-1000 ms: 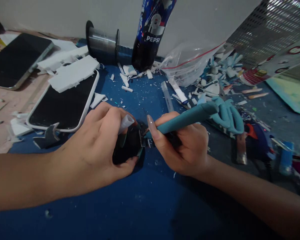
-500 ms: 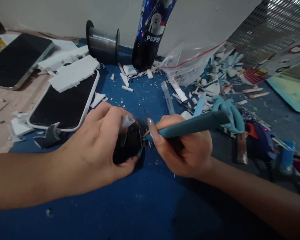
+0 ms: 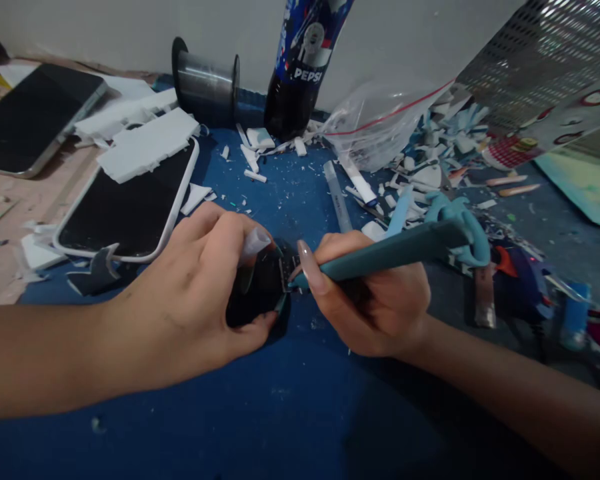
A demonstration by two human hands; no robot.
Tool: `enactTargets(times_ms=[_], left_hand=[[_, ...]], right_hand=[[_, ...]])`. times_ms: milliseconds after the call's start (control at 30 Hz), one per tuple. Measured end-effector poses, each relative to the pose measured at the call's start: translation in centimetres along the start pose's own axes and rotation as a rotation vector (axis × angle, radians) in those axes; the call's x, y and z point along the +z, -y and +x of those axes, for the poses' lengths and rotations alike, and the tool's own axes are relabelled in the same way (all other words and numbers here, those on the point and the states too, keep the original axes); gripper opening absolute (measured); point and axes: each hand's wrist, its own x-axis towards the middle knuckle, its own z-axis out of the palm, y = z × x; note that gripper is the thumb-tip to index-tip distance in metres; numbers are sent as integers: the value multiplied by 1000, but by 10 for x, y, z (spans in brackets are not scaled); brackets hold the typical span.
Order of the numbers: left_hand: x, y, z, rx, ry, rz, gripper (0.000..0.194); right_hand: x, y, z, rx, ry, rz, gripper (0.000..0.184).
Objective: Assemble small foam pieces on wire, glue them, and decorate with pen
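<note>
My left hand (image 3: 195,300) is curled over a small black object (image 3: 257,290) on the blue mat (image 3: 260,413), fingers pressed on its top and near edge. A pale fingertip cover sits on its index finger. My right hand (image 3: 375,303) grips a teal pen-shaped tool (image 3: 380,257) like a pen. The tool's tip touches the black object's right edge, where a small dark part shows. The rear end of the tool points right, toward a coiled teal cord (image 3: 460,223).
A phone with a white rim (image 3: 125,207) lies left, under a white foam slab (image 3: 147,143). A second phone (image 3: 30,120) is at far left. Behind stand a wire spool (image 3: 205,83), a Pepsi bottle (image 3: 303,67) and a clear bag (image 3: 380,127). White and blue scraps litter the right.
The rear end of the teal tool has dropped and swung lower to the right. My right hand has shifted slightly right. My left hand has stayed put on the black object.
</note>
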Motion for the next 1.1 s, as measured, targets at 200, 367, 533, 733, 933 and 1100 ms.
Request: enactTargets(times_ms=[200,367,533,733,933,1100], left_hand=[[0,-1,1,3,14,-1,33],[-3,-1,-2,1,29,-13,37],[-12,3,-10,-94,36,57,45],[-13,7,-12,-128,45,23,40],[-13,7,-12,-86,26,8,32],[-12,8,-11,-60,1,-8,27]], right_hand=[[0,1,-2,14,2,-112,15],[-1,-1,-1,-30,-194,-8,15],[0,1,-2,-45,-251,-35,16],[11,14,1,133,-329,-109,6],[16,13,5,88,-164,-189,7],[16,10,4,59,-91,-215,4]])
